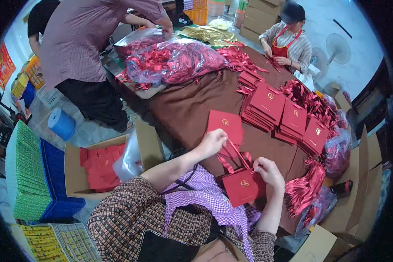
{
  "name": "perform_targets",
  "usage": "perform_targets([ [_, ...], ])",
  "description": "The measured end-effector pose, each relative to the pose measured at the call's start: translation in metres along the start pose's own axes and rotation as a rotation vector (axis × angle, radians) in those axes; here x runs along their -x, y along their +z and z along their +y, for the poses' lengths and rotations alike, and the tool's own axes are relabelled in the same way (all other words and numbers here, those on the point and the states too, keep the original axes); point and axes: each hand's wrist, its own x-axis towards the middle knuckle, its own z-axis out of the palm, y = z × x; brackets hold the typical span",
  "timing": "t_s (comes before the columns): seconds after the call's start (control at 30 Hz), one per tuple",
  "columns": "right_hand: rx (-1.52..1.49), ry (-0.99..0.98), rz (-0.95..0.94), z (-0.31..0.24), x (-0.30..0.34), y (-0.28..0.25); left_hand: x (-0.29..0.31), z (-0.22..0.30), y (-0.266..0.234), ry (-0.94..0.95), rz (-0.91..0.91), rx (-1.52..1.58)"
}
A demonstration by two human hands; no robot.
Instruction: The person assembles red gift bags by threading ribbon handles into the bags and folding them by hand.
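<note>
A small red paper gift bag (243, 188) with a gold emblem is tilted at the table's near edge. My right hand (269, 171) pinches a red ribbon at the bag's top edge. Up and to the left, my left hand (213, 143) is closed on the same red ribbon (235, 150), which is stretched between the two hands. Just beyond my left hand lies another flat red bag (225, 122). Stacks of red bags (266, 102) are spread to the right, beside a bundle of loose red ribbons (305, 185).
A brown cloth covers the table (183, 105). A big plastic sack of red ribbons (174, 61) rests at the far side. An open carton (76, 174) holding red bags stands at my left. One person (288, 43) sits across, handling ribbon; another (83, 43) leans over the far left.
</note>
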Motion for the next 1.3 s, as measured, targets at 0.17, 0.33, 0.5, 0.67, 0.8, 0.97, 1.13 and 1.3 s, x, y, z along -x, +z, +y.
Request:
perform_targets([
  [0.17, -0.075, 0.07, -0.008, 0.025, 0.005, 0.0, -0.018, -0.006, -0.022, -0.027, 0.059, 0.048],
  [0.33, -0.204, 0.021, 0.143, 0.039, -0.002, -0.01, -0.029, -0.027, -0.019, 0.341, 0.3, -0.168],
  [0.5, -0.204, -0.008, 0.143, 0.06, -0.023, -0.019, 0.007, -0.006, -0.005, 0.351, -0.181, -0.333],
  [0.67, -0.162, 0.126, 0.046, 0.089, -0.015, -0.022, 0.02, -0.022, 0.021, 0.422, -0.504, -0.347],
  [0.8, -0.248, 0.164, 0.037, 0.086, -0.006, -0.018, 0.023, -0.016, 0.032, 0.427, -0.523, -0.343],
  [0.97, -0.253, 0.129, -0.059, 0.081, -0.01, -0.012, 0.026, -0.016, 0.039, 0.451, -0.454, -0.471],
  [1.13, 0.028, -0.014, 0.312, 0.071, 0.003, -0.007, 0.029, -0.005, 0.04, 0.584, -0.122, -0.443],
  [1.3, 0.109, 0.245, 0.709, 0.069, 0.054, -0.021, 0.041, -0.001, 0.042, 0.528, -0.18, -0.435],
])
